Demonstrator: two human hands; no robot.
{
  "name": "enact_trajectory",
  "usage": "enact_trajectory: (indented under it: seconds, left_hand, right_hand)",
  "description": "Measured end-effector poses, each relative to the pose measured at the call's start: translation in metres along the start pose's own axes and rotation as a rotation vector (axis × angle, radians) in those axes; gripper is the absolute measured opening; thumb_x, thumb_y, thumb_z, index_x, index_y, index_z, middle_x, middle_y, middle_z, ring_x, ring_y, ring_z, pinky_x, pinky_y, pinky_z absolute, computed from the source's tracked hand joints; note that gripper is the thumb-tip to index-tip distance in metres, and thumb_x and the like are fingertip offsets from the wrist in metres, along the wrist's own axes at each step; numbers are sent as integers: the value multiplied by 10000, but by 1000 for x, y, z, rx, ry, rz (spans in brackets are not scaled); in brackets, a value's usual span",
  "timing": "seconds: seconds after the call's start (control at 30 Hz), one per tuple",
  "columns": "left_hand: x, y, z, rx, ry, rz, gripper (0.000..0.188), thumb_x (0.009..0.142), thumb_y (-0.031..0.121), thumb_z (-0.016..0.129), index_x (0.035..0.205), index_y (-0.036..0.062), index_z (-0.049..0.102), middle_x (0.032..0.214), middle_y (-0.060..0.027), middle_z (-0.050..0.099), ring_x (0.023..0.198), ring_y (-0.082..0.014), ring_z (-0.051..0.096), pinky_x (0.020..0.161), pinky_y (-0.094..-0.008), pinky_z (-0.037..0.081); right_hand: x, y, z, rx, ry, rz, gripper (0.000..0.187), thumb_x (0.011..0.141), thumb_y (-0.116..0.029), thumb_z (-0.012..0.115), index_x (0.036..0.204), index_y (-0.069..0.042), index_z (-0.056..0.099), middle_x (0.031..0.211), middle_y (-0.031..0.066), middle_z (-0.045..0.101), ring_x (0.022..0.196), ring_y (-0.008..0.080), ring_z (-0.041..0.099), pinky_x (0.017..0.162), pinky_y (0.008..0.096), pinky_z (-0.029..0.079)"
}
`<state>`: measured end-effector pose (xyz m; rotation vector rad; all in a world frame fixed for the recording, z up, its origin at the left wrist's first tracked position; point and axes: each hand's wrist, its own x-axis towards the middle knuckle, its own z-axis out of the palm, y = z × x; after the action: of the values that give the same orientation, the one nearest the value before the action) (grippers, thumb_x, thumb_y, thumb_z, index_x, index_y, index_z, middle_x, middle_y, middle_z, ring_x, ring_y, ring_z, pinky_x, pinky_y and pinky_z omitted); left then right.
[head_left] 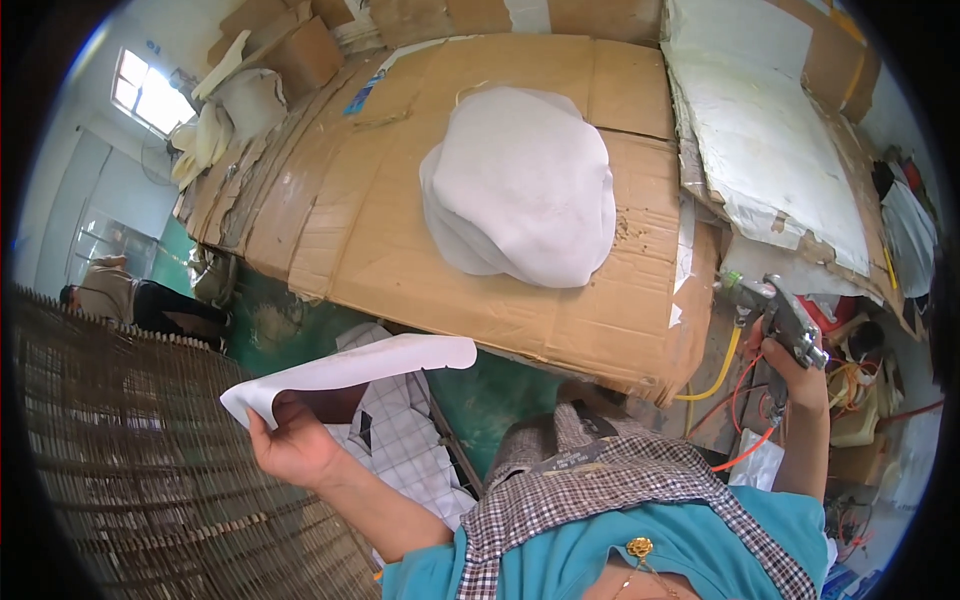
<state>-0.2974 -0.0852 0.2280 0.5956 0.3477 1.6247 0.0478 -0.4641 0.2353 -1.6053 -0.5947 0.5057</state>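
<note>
My left hand (298, 445) pinches one end of a long, thin white sheet piece (370, 362). That piece stretches out in front of the near table edge, its held end curled over. At the right, my right hand (797, 378) is wrapped round the handle of a metal spray gun (785, 315), whose nozzle points left. An orange-red hose (745, 460) runs down below the gun. On the cardboard-covered table (365, 245) lies a rounded pile of white sheet pieces (520, 185), apart from both hands. What the sheet is made of, I cannot tell.
A slatted rack (140, 450) fills the lower left. Beside it, a checked cloth (405, 425) hangs low. A yellow hose (725, 370) loops past the table's right corner. White-coated cardboard (770, 150) lies at the far right. Another person (110, 290) is at the left.
</note>
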Motion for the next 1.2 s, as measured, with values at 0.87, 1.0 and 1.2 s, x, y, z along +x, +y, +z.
enact_trajectory:
  seconds: [0.87,1.0,1.2]
  left_hand:
    - [16,26,-22,67,150,28,274,848,66,452,1098,-44,438,1054,-170,539,930,-276,534,764,-372,461]
    - [21,56,-65,36,363,51,297,851,66,436,1128,-41,421,1091,-168,522,967,-280,531,807,-377,458]
    - [49,95,-226,-1,673,-2,296,847,64,437,1120,-50,431,1072,-155,539,983,-269,538,848,-372,450]
  right_hand:
    - [82,203,280,126,-857,626,614,864,-454,476,1268,-3,370,1066,213,562,946,297,566,828,391,454]
    - [26,214,409,782,-868,1218,591,844,-481,435,1245,-59,330,1112,209,518,940,334,542,826,439,442]
    - [67,247,540,574,-529,1055,515,688,53,478,1174,-93,387,995,120,514,892,261,552,740,428,482]
